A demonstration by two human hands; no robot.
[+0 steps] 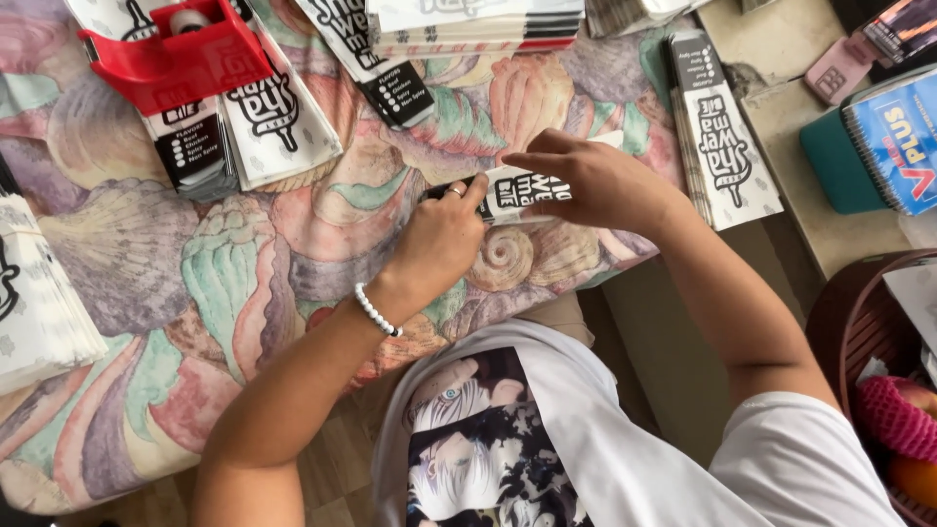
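Head view: left hand [439, 239] and right hand [595, 181] press long white-and-black printed paper sleeve [517, 190] flat on shell-patterned pastel tablecloth [195, 263], likely steadying it. Left fingers bunched, pinching sleeve's black end; right fingers spread flat over its white part. Stacks of same sleeves [727, 146] well apart, red plastic tape dispenser [176, 49] at far edge; bare cloth around hands leaves room.
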